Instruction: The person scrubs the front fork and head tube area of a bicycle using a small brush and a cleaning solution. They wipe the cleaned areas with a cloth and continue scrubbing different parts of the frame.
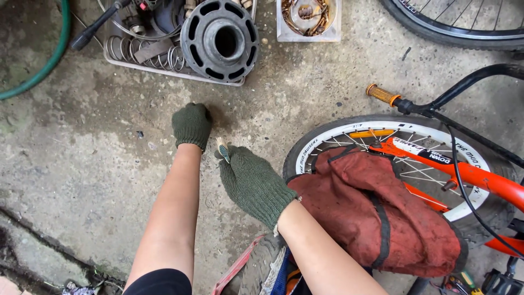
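**Gloved hands low over a concrete floor beside an orange bicycle**

The person's left hand (191, 124), in a dark green knitted glove, was pressed down on the concrete floor (82, 142), fingers curled under so that it looked closed; whether anything lay beneath it could not be told. The right hand (252, 183), gloved the same way, hovered just beside the left wrist and was closed around a small brush (222, 149), whose pale bristled head stuck up between thumb and fingers. The brush sat near the middle of the view, between the two hands and above the floor.

To the right lay an orange bicycle (480, 177) on its side, its white-rimmed wheel (349, 139) close to the right forearm. A worn red cloth bag (376, 218) was draped over that wheel. An orange handlebar grip (383, 95) pointed towards the hands from further back.

At the top of the view stood a shallow tray (164, 70) of metal parts, with coiled springs (117, 48) and a round grey hub-like casting (220, 39) with holes around its rim. Beside it was a small clear container (308, 34) of rusty bits. A green hose (52, 54) curved across the upper left corner, and a second bicycle tyre (436, 27) showed at the upper right.
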